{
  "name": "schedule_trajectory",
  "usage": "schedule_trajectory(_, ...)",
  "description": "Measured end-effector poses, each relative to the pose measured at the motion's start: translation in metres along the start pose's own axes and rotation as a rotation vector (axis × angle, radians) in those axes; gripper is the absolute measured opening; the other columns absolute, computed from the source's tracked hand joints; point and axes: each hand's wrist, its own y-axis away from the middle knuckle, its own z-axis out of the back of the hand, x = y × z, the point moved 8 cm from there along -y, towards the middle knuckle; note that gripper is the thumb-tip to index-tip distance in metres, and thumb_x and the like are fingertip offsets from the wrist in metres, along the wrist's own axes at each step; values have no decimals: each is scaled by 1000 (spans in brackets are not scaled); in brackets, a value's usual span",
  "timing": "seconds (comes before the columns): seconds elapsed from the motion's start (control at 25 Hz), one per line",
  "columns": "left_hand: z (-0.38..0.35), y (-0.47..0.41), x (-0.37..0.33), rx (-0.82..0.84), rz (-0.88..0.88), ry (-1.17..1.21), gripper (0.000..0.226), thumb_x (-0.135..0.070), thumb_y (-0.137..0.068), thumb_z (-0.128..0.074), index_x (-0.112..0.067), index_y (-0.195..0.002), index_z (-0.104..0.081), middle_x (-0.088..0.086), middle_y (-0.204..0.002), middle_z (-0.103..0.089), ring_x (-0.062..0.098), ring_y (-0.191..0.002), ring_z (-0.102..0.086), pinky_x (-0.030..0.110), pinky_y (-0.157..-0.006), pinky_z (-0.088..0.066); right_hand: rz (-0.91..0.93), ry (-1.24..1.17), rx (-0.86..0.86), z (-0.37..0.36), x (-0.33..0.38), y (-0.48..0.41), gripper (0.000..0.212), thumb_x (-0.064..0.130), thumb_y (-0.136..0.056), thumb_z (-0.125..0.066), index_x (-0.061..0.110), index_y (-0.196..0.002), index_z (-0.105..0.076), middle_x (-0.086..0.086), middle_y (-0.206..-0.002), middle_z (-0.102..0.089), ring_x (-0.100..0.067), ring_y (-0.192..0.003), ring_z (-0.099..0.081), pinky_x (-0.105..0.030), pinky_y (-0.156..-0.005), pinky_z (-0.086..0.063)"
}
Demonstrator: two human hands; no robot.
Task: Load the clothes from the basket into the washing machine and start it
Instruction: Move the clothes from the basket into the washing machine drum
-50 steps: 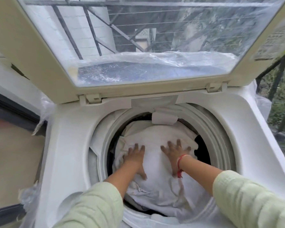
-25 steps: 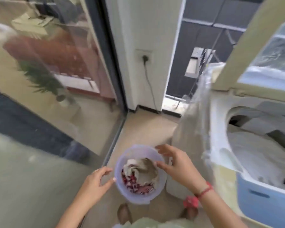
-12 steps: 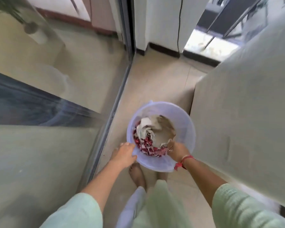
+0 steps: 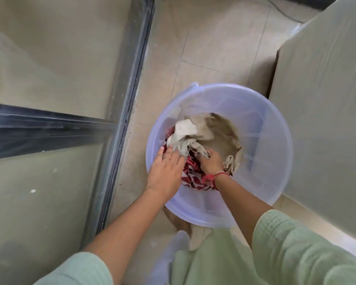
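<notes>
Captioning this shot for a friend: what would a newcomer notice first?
A translucent lavender basket sits mid-frame on the tiled floor, holding beige, off-white and red-patterned clothes. Both hands reach in: the left hand touches them, the right hand, red band at its wrist, grips them.

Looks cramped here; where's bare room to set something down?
Bare tile floor beyond the basket, between the door frame and the washing machine. Crowded inside the basket: left hand and right hand among the clothes.
</notes>
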Motion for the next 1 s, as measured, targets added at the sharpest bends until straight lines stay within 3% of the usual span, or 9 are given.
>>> schedule_trajectory(0.04,-1,1,1,-13,11,13,52,-32,-86,-53,-11,-132,-40,11,-139,-43,30,-138,-31,45,-114,-21,-35,-141,-58,9,-3,-1,5,16,-86,-65,12,-85,-64,-3,-79,-61,-19,-81,-55,-23,-64,-44)
schedule_trajectory(0.08,-1,2,1,-15,14,33,57,-34,-82,-59,-12,-132,-44,10,-138,-46,29,-136,-36,44,-111,-27,-79,-275,-124,24,-6,3,12,11,-87,-63,16,-76,-62,-2,-74,-59,-19,-79,-54,-21,-62,-43)
schedule_trajectory(0.2,5,4,3,18,26,131,74,-35,-68,-73,-10,-133,-49,10,-137,-51,27,-129,-47,41,-103,-39,-100,-662,-314,89,-15,27,11,4,-89,-58,11,-90,-65,-3,-79,-63,-10,-71,-62,-19,-63,-50)
schedule_trajectory(0.36,26,0,12,96,199,425,81,-23,-84,-60,-12,-149,-13,11,-155,-17,28,-143,-20,38,-113,-23,274,-579,-686,224,46,99,14,10,-83,-48,22,-83,-56,18,-73,-62,12,-68,-55,-16,-74,-45)
schedule_trajectory(0.52,55,7,24,92,373,601,80,-24,-85,-60,-11,-148,-11,11,-154,-14,31,-140,-22,43,-111,-26,615,-689,-897,316,116,190,3,12,-89,-55,11,-91,-56,-5,-87,-58,-19,-85,-57,-40,-83,-49)
schedule_trajectory(0.6,63,13,26,107,403,630,81,-27,-84,-62,-11,-147,-14,11,-153,-17,31,-138,-25,47,-109,-30,656,-769,-942,344,128,220,23,20,-89,-60,-1,-95,-57,-11,-87,-60,-26,-84,-58,-50,-82,-52)
schedule_trajectory(0.68,74,22,28,109,408,660,78,-29,-84,-63,-12,-146,-18,10,-149,-22,31,-135,-30,48,-105,-35,704,-759,-918,350,147,247,23,21,-90,-58,-2,-90,-56,-11,-84,-57,-24,-80,-56,-46,-76,-51)
schedule_trajectory(0.8,109,40,26,58,360,771,74,-29,-86,-62,-12,-145,-21,9,-146,-26,28,-133,-34,44,-105,-36,801,-654,-718,330,188,281,12,8,-89,-49,18,-82,-53,6,-77,-55,-7,-76,-50,-24,-72,-43)
schedule_trajectory(1.0,241,86,4,-88,165,1110,98,-61,-68,-68,-28,-146,-18,-3,-148,-27,15,-134,-34,36,-108,-33,477,-754,-358,313,218,326,20,5,-90,-50,12,-87,-68,-9,-89,-67,-20,-86,-61,-37,-79,-50)
